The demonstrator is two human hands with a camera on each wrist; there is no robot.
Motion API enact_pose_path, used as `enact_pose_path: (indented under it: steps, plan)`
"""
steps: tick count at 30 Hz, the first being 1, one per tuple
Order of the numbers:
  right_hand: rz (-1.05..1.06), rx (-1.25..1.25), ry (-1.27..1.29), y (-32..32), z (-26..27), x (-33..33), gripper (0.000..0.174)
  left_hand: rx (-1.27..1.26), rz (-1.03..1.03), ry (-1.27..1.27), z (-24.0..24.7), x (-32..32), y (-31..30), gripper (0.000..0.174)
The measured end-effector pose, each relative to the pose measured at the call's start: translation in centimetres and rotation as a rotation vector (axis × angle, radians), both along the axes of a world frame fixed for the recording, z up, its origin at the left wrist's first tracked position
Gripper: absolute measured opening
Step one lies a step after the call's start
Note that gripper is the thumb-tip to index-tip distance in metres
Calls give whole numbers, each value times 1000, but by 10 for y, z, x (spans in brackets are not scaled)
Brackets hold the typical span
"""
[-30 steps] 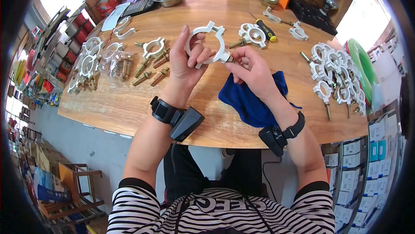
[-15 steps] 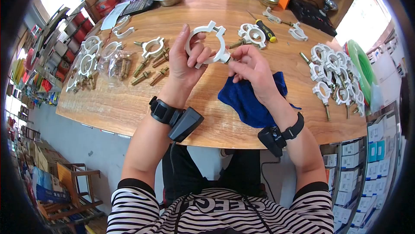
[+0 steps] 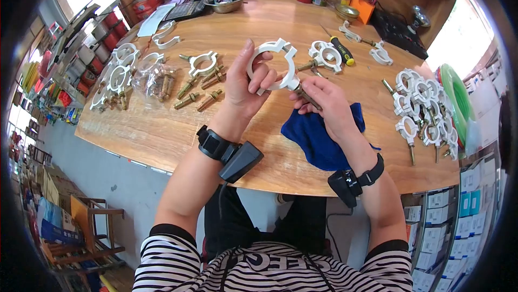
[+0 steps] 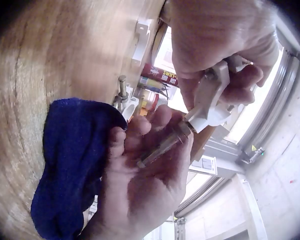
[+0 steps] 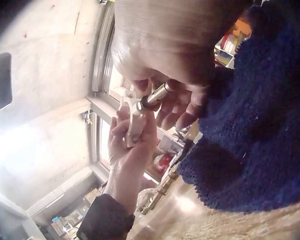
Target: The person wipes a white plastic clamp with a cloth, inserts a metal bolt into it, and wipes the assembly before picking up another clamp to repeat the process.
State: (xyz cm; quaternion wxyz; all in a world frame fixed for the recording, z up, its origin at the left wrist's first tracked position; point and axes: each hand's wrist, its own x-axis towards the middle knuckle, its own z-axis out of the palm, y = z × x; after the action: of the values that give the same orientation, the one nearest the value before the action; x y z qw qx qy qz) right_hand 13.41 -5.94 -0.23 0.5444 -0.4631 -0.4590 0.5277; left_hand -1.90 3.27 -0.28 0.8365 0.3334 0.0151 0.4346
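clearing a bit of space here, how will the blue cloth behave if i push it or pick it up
The blue cloth will probably bunch up or droop rather than stay stiff, as it lies in soft folds. It seems unlikely to roll, spread low on the table as it is. Its fuzzy surface in the right wrist view suggests it won't be slippery.

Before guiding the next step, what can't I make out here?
- Head view: part of the ring, behind the left hand.
- Head view: how many things the plastic bag holds, obscured by crinkles.
- Left wrist view: threads of the bolt, blurred.
- Right wrist view: part of the blue cloth, cut off by the right edge.
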Motion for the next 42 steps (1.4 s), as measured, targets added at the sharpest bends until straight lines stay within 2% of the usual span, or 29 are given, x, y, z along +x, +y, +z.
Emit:
enact_pose_path:
  steps: [2, 4, 6, 8, 9, 10, 12, 13, 14, 17, 18, 20, 22, 24, 26, 28, 30, 32, 33, 34, 36, 39, 42]
  plan:
    - [-38, 49, -56, -1, -2, -4, 23, 3, 16, -1, 0, 0, -3, 41]
    - [-160, 252, -72, -2, -4, -11, 18, 12, 17, 24, -1, 1, -2, 40]
    - [-186, 179, -12, -3, 5, -15, 17, 37, 36, 37, -1, 1, -3, 41]
    - [-28, -76, 194, -3, 7, -5, 20, 8, 35, 31, 0, 1, -3, 41]
    - [23, -97, 129, -2, 4, -1, 23, 11, 12, 25, 1, 0, -5, 41]
    - [37, -82, 133, -2, 3, -1, 23, 46, 12, 40, 0, 0, -3, 42]
    - [-89, 43, -59, -3, -1, -4, 24, 70, 17, 46, -2, 1, -2, 43]
    - [-108, 180, -101, -2, -4, -6, 25, 57, 37, 44, 1, 1, -5, 43]
    - [-111, 193, -86, -1, -3, -8, 25, 59, 36, 44, 2, 1, -6, 43]
    - [-91, -20, 146, -8, 11, -11, 26, 59, 28, 84, 1, 0, -3, 45]
    - [-109, -16, 167, -7, 8, -7, 26, 58, 29, 66, 1, 0, -3, 45]
    - [57, -72, 91, -3, 0, 2, 27, 52, 15, 61, 1, 0, -4, 45]
    - [28, -10, 30, -2, -5, 1, 26, 51, 14, 27, 2, 0, -4, 43]
    - [-119, 254, -41, -1, -6, -5, 27, 48, 28, 30, 3, 0, -4, 42]
    - [-141, 158, -20, -5, 5, -7, 24, 54, 38, 35, 1, 1, -4, 42]
    - [0, -114, 193, -6, 11, -4, 21, 24, -4, -36, 0, 0, -1, 44]
    - [66, -150, 129, -4, 2, 0, 22, 38, 3, -18, 2, 0, -4, 45]
    - [-15, 122, -48, -3, -1, -2, 25, 37, -12, -35, 3, 1, -5, 44]
    - [-39, 168, -73, -3, -4, -1, 25, 38, -20, -41, 2, 1, -4, 44]
    - [-42, 169, -77, -4, -1, -2, 25, 40, -27, -44, 2, 1, -4, 43]
    - [-21, 30, 160, -6, 7, -7, 22, 45, -13, -25, 1, 0, -2, 43]
    - [98, -104, 153, -6, 7, 0, 23, 58, 4, 1, 0, 0, -1, 43]
    - [24, 13, 20, -6, 5, -6, 28, 48, -17, -12, 0, 0, -1, 43]
